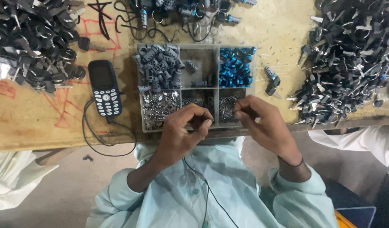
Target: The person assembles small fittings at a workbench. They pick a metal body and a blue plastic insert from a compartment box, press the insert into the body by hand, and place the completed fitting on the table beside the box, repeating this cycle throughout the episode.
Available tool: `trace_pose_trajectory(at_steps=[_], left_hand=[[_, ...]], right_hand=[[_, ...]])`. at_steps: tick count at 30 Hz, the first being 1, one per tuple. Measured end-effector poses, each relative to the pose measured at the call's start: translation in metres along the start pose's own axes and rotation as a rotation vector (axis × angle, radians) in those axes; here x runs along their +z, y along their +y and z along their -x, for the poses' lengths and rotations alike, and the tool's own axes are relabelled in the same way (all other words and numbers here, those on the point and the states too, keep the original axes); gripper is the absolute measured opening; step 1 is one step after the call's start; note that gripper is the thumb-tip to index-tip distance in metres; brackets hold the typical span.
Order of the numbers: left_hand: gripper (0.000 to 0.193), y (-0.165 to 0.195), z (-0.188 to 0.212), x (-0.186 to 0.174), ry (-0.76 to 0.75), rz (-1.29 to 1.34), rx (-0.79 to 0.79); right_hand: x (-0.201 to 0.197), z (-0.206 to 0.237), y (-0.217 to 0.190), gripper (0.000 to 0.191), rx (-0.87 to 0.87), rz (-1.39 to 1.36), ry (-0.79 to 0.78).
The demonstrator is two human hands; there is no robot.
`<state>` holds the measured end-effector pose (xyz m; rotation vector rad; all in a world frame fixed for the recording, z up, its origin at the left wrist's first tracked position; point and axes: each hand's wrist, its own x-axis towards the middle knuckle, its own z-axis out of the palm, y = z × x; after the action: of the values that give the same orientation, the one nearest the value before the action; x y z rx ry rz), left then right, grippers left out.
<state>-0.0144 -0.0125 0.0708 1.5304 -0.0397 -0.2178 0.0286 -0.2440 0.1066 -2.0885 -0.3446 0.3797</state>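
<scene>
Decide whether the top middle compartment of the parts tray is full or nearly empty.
Nearly empty: the top middle compartment shows bare floor with only a few grey pieces.

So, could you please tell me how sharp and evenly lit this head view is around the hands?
Head view: the clear plastic six-compartment tray and dark blue keypad phone are fairly sharp; the left hand and right hand are slightly soft, their fingers pinched on something too small to tell; light is even, the corners dimmer and bent by the lens.
</scene>
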Motion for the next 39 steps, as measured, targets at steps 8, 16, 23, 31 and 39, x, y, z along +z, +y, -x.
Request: trace_pose_trajectory(at_steps=[8, 16, 23, 31, 39], left_hand=[[0.021, -0.014, 0.004, 0.024, -0.018, 0.613, -0.271], [0.022, -0.009, 0.008, 0.017, -0.134, 0.706, -0.253], [0.018, 0.002, 0.015, 0.019, 0.014, 0.255, -0.053], [0.017, -0.002, 0.013, 0.013, -0.054, 0.43, -0.175], [0.013, 0.009, 0.013, 0.014, 0.012, 0.333, -0.048]], right_hand=[[0.062, 0.023, -0.004, 0.017, -0.188, 0.108, 0.366], [0.05, 0.033, -0.002, 0.008, -0.072, -0.06, 0.246], [0.058, 0.026, 0.002, 0.009, -0.238, -0.097, 0.309], [0.057, 0.025, 0.007, 0.011, -0.242, -0.019, 0.27], [0.076, 0.033, 0.015, 0.003, -0.15, -0.247, 0.295]])
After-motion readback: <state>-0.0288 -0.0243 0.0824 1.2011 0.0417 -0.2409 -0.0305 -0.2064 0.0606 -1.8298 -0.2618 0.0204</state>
